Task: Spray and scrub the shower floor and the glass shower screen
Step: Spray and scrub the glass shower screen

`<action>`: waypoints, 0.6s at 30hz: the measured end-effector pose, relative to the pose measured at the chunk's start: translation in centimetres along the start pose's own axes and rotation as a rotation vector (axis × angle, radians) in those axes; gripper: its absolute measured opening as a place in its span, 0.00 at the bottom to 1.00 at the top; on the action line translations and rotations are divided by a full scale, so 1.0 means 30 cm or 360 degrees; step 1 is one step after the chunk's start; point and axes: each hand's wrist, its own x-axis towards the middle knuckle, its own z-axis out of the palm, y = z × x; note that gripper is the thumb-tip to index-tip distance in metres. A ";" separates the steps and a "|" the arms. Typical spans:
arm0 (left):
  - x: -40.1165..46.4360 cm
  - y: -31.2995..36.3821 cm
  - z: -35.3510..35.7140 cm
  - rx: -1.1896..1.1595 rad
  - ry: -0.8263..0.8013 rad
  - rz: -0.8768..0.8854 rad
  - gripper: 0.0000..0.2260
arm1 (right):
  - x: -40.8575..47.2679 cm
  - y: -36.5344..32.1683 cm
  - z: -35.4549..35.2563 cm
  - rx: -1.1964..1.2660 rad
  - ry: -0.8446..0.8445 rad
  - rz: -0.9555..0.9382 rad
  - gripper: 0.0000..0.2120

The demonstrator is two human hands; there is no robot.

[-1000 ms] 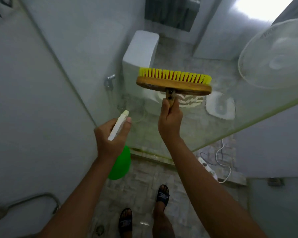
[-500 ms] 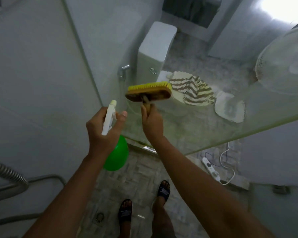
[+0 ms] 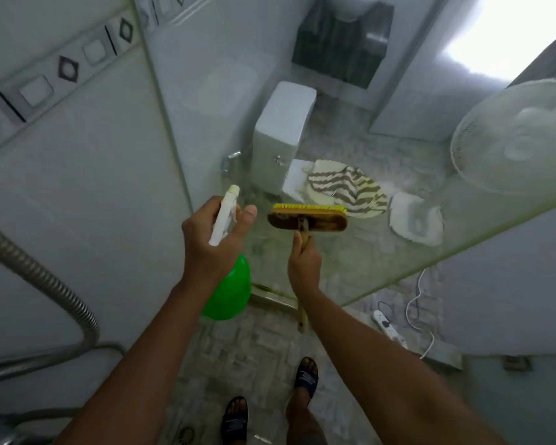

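My left hand (image 3: pixel 211 242) grips a green spray bottle (image 3: pixel 230 292) by its white trigger head, nozzle pointing up toward the glass shower screen (image 3: pixel 350 258). My right hand (image 3: pixel 304 261) holds the wooden handle of a scrub brush (image 3: pixel 307 216) with yellow bristles, its head pressed flat against the glass screen just right of the bottle. The tiled shower floor (image 3: pixel 251 358) lies below, with my sandalled feet standing on it.
Behind the glass stand a white toilet (image 3: pixel 283 136) with a striped cloth (image 3: pixel 347 187) on it and a white fan (image 3: pixel 514 136). A metal shower hose (image 3: pixel 42 281) runs along the left tiled wall. A floor drain (image 3: pixel 187 433) sits near my feet; a power strip (image 3: pixel 387 327) lies right.
The brush moved down and left across the glass, then slightly right again. My left hand with the spray bottle rose a little. The view tilted upward, showing more wall.
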 end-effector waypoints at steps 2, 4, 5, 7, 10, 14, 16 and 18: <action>0.014 0.041 0.017 0.0000 -0.0044 0.0045 0.13 | 0.030 -0.110 -0.057 0.0043 0.0061 -0.0169 0.14; 0.030 0.099 0.037 -0.0008 -0.0113 0.0117 0.13 | 0.062 -0.272 -0.124 0.0138 0.0143 -0.0373 0.13; 0.042 0.130 0.046 -0.0023 -0.0144 0.0140 0.13 | 0.073 -0.357 -0.158 0.0204 0.0198 -0.0465 0.13; 0.066 0.194 0.059 -0.0074 -0.0182 0.0150 0.12 | 0.077 -0.515 -0.227 0.0336 0.0315 -0.0564 0.14; 0.097 0.294 0.069 -0.0170 -0.0217 0.0131 0.16 | 0.084 -0.712 -0.362 0.0530 0.0458 -0.0644 0.14; 0.136 0.394 0.077 -0.0181 -0.0190 0.0149 0.21 | 0.122 -0.965 -0.622 0.0639 0.0613 -0.0762 0.18; 0.154 0.425 0.079 -0.0172 -0.0178 0.0122 0.27 | 0.132 -1.082 -0.751 0.0582 0.0626 -0.0829 0.17; 0.171 0.446 0.071 -0.0140 -0.0109 0.0172 0.28 | 0.135 -1.170 -0.845 0.0548 0.0596 -0.0890 0.18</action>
